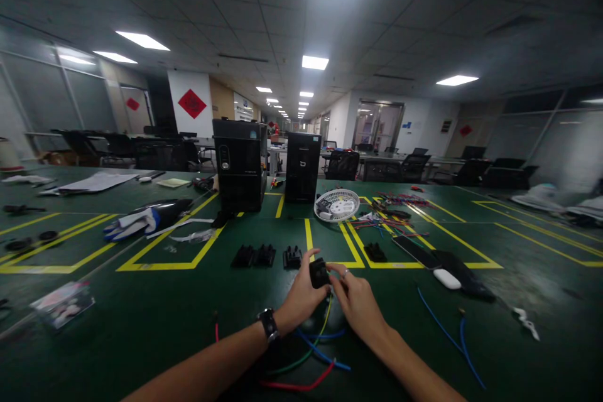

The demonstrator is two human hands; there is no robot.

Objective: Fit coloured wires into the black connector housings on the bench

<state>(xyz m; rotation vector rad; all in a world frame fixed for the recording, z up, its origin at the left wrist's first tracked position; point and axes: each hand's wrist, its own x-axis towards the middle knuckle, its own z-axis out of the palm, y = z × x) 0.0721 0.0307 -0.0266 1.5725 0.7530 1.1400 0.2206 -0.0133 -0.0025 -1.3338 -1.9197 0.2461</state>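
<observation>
My left hand [301, 295] is closed around a small black plastic block [319, 273], held up above the green table. My right hand [355, 298] has its fingers pinched at the block's right side, where a yellow-green wire [326, 317] runs up to the fingertips. Its upper end is mostly hidden by the fingers. Below the hands lie blue wires [325, 357] and a red wire [301, 385]. Similar black blocks stand in a row beyond my left hand, one of them [292, 257] just behind it; another black block [375, 252] sits farther right.
Two black computer towers [240, 166] stand at the back. A white basket [336, 206] sits beside a heap of coloured wires [400, 207]. On the right are a phone [416, 252], a white case [446, 279] and a bent blue wire [464, 342]. A plastic bag [63, 304] lies left.
</observation>
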